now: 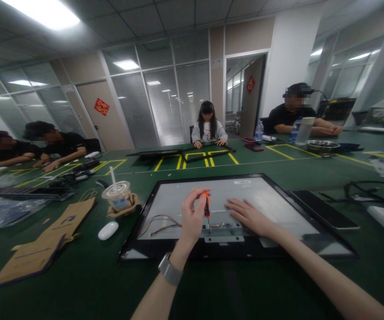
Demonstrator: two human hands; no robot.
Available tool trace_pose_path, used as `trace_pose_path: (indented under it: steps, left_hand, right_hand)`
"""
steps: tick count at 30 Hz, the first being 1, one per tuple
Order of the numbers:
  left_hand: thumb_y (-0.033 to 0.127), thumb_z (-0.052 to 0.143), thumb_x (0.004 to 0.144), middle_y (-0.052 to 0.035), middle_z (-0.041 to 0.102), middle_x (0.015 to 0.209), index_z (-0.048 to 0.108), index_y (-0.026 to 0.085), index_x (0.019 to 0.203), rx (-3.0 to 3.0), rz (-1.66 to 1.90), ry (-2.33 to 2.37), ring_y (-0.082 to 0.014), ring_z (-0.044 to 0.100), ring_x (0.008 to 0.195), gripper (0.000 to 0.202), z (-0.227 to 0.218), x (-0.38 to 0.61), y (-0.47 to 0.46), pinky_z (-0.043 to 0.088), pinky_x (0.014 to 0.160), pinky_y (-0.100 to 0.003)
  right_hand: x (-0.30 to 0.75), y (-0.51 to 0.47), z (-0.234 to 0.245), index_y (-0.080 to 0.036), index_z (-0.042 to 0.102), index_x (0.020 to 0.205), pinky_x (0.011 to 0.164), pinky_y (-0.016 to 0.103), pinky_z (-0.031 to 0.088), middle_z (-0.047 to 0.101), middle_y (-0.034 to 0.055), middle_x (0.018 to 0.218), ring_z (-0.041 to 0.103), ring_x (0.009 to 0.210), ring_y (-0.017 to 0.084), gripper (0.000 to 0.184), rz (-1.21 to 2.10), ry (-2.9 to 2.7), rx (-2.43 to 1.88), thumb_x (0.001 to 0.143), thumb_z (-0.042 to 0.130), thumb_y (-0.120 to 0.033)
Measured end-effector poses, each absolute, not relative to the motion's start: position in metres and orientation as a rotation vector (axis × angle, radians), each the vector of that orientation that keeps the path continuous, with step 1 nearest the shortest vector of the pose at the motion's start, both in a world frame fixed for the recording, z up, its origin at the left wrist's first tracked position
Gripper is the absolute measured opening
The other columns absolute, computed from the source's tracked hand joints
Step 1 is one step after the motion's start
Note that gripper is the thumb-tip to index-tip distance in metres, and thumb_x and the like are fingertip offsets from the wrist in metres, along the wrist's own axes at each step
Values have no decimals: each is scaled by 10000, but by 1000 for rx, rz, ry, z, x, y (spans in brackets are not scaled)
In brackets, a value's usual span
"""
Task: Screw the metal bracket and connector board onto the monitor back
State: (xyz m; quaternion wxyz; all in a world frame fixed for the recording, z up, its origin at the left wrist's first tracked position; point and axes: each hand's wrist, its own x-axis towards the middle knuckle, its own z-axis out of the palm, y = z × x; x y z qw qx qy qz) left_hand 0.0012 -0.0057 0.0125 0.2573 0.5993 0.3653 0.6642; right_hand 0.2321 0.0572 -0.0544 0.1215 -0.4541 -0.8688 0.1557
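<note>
My left hand [193, 213] is closed around the orange and black handle of a screwdriver [207, 205]. The screwdriver stands nearly upright, its tip down at a metal bracket [224, 239] with ports on the back of a monitor panel [175, 195]. The panel lies flat with its pale metal back up and a black frame round it. My right hand [250, 217] rests flat on the panel, fingers stretched, to the right of the screwdriver. Thin coloured wires [161, 218] lie on the panel left of the bracket. Whether the tip sits in a screw is too small to tell.
Left of the panel stand a lidded drink cup [116, 193] with a straw, a white earbud case [108, 231] and a flattened paper bag [41, 249]. A black phone [323, 209] lies at the right. Across the green table, a person [208, 126] sits by another frame.
</note>
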Motion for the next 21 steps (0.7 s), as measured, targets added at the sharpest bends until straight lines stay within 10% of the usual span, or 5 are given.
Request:
trace_pose_path:
  steps: [11,15,21]
  left_hand:
    - [273,706,842,-15,608,792,763,199,925,1714,1935,1173,-164,584,760,125,6,2,0,496,771,-297]
    - [280,692,863,-9,599,798,753,197,942,1699,1923,1178,-160,596,758,130,4,1,1,491,775,-300]
    - [256,700,848,-10,607,819,753,206,930,1693,1939,1168,-158,599,757,109,2,1,4,487,759,-295]
  right_hand:
    - [232,59,-56,-220,532,1476,1226,599,156,416,112,1606,334,1508,302,626,446,-2521,-1331,1027,263,-563]
    - [225,51,-33,-175,674,1332,1179,557,341,598,164,1455,547,1358,343,624,476,-2361,-1303,966,385,-589]
    - [210,-50,43,-352,617,1381,1112,570,440,635,61,1427,532,1364,349,477,669,-2078,-773,988,424,-540]
